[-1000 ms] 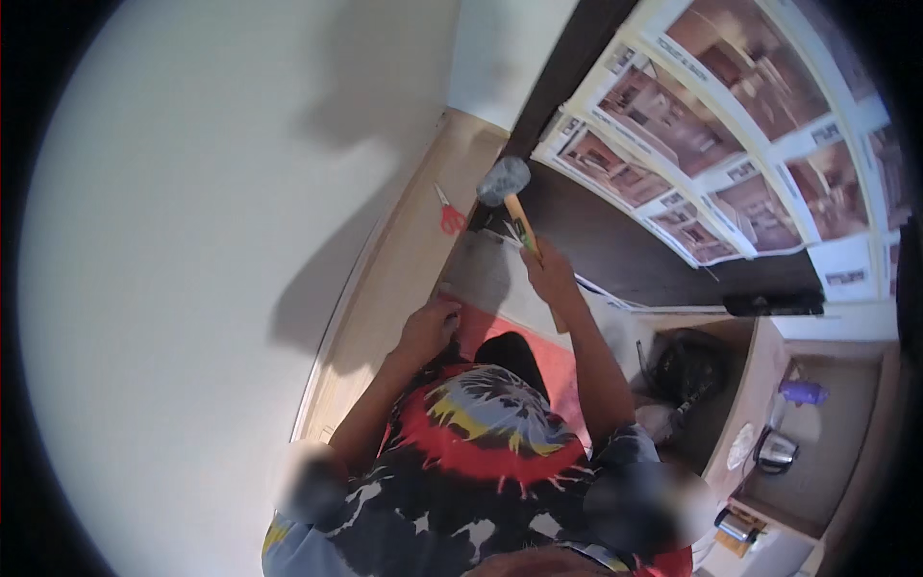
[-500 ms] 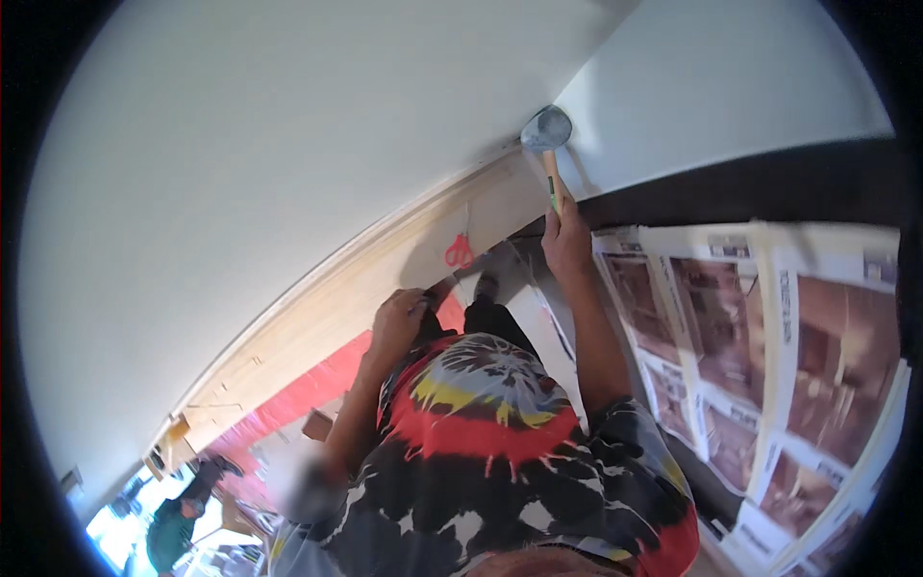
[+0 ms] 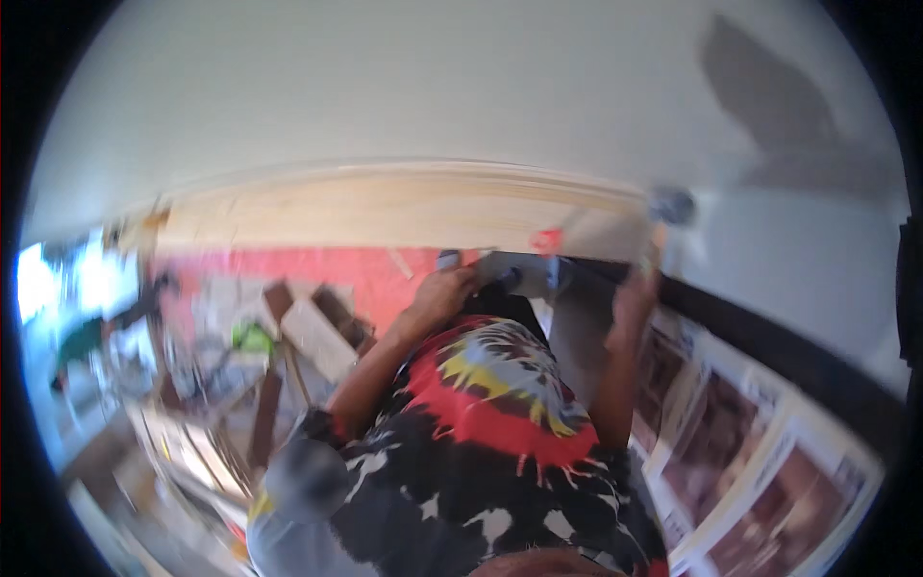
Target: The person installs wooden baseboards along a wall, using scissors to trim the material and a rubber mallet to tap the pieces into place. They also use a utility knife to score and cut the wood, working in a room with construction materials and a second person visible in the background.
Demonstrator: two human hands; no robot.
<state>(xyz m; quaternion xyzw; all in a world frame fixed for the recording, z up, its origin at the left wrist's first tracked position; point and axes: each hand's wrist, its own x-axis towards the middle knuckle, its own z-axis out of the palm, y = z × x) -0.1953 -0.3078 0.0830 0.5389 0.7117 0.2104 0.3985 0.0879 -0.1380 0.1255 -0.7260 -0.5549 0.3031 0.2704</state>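
My right hand (image 3: 632, 303) is closed around the light wooden handle of a mallet (image 3: 672, 206). Its rounded grey head is raised at the right end of a pale wooden ledge, close to the wall corner; motion blur hides whether it touches. My left hand (image 3: 445, 291) rests in front of my waist, its fingers too smeared to read. Red-handled scissors (image 3: 548, 240) sit at the ledge's front edge, between my two hands. The wooden ledge (image 3: 385, 207) runs along the foot of the pale wall (image 3: 404, 87).
Red sheeting (image 3: 356, 279) covers the floor below the ledge. Wood offcuts (image 3: 317, 337) and a bright green item (image 3: 252, 337) lie to my left. Printed panels (image 3: 711, 433) stand at my right, beside a dark band (image 3: 769, 327). A person in green (image 3: 82, 341) is far left.
My view has swung left, so the ledge now looks level and more clutter shows. The mallet stays in my right hand, and my left hand remains by my waist.
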